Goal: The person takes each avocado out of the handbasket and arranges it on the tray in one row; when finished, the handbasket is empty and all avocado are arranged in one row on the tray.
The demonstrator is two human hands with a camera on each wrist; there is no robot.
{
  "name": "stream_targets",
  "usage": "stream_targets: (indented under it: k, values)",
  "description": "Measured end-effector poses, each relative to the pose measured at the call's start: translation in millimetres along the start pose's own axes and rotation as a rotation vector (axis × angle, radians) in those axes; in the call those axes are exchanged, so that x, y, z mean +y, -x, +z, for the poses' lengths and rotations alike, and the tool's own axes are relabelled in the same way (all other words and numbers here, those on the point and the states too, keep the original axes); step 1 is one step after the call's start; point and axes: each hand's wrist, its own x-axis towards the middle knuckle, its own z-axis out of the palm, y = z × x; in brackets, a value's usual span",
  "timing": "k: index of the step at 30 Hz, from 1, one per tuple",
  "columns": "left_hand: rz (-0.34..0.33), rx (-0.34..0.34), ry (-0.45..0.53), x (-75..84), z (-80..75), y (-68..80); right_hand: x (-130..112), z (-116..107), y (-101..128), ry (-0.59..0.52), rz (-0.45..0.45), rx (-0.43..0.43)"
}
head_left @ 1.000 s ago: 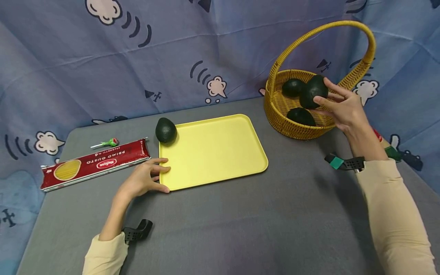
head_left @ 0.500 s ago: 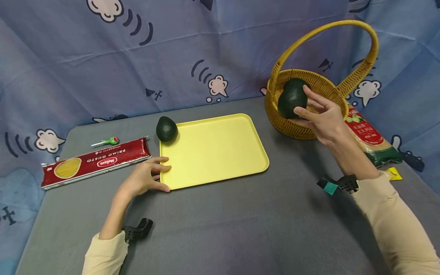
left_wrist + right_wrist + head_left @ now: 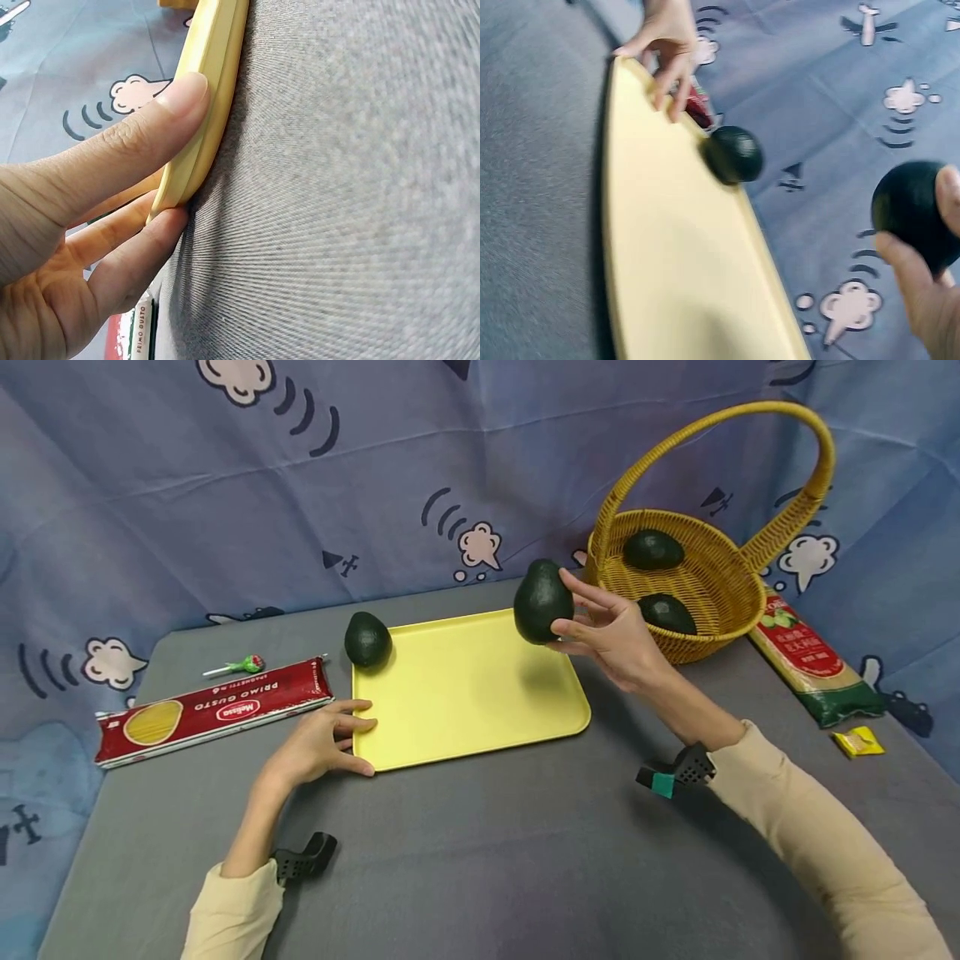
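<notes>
Right hand (image 3: 618,635) is moving leftward from the basket (image 3: 678,650) since the last frame, pinching an avocado (image 3: 543,602) between thumb and fingers; it's hanging above the tray (image 3: 465,693), near its far-right corner. Left hand (image 3: 315,747) is gripping the tray's near-left corner. Second avocado (image 3: 367,640) is sitting at the far-left corner; two others (image 3: 653,550) are lying in the basket.

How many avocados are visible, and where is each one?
4: one avocado at the far left corner of the tray, one in the right hand, and two, rear and front, in the basket, whose near wall may hide more.
</notes>
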Motion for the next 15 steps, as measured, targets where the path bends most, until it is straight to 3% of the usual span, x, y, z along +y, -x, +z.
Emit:
stream_targets:
  k: [10, 15]
  values:
    - [0.0, 0.004, 0.018, 0.1, 1.6, -1.1, 44.8, 19.9, -25.4, -0.057, 0.044, -0.08]
    - [-0.004, 0.002, 0.026, -1.1, 0.1, -0.8, 61.3, 26.5, -40.1, -0.012, 0.093, -0.122]
